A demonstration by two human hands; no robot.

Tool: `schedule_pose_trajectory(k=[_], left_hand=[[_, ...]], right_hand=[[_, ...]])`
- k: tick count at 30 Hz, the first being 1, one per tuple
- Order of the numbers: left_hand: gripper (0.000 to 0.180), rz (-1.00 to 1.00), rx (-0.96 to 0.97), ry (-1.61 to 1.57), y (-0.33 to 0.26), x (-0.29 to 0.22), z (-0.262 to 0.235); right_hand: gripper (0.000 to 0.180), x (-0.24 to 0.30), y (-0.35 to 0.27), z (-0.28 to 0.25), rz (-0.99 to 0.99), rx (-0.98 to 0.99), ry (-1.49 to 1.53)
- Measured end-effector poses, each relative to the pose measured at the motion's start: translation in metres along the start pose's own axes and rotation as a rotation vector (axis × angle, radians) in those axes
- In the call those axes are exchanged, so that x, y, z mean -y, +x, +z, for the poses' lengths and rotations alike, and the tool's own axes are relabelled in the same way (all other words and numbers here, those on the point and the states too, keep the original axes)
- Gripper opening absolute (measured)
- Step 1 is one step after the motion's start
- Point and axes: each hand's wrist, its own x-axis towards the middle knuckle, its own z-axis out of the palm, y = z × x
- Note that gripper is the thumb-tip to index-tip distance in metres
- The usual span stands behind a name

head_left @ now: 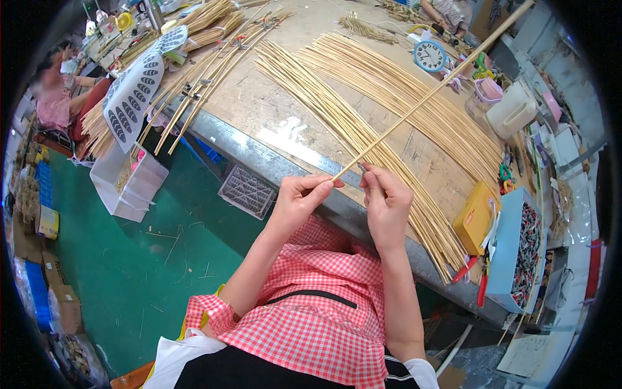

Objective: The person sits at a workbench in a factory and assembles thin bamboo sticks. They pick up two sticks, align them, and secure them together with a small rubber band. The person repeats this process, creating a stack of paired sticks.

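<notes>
The fingers of the left hand (298, 201) grasp a long, thin, straw-coloured wooden stick (427, 111) between thumb and forefinger near its lower end. The thumb and forefinger of the right hand (389, 204), just beside it, are pinched together on a small grey piece (361, 166), too small to identify; whether it touches the stick cannot be told. The stick slants up and away to the right, crossing above a long bundle of tan sticks (363, 133) and a wider spread of pale tan sticks (414, 100), both lying on the light brown worktop (256, 107) with its grey front edge. A flat silver metal ruler (301, 150) lies near the hands. Farther right stand a yellow plastic box (472, 220) and a pale blue open box (504, 262) of small dark and red parts, red-handled tools (481, 290) beside them. Toward the far side is a round blue-rimmed clock (429, 56). Below, left, a white plastic bin (116, 191) stands on the green floor (201, 253).
</notes>
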Motion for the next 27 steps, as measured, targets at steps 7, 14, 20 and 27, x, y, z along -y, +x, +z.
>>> schedule_pose_trajectory(k=[7,14,20,27], left_hand=[[0.021,-0.021,-0.023,-0.049,0.0,-0.001,-0.002],[0.02,-0.019,-0.025,-0.05,0.002,0.002,-0.004],[0.02,0.01,-0.028,-0.038,0.003,0.006,-0.004],[0.021,-0.05,-0.04,-0.072,0.001,-0.001,-0.003]], right_hand=[[0.014,0.003,0.001,0.009,-0.123,-0.059,-0.086],[0.015,-0.001,0.0,0.013,0.003,-0.054,0.052],[0.015,-0.001,-0.001,0.014,0.036,-0.054,0.036],[0.014,-0.005,-0.002,0.014,-0.003,-0.095,0.003]])
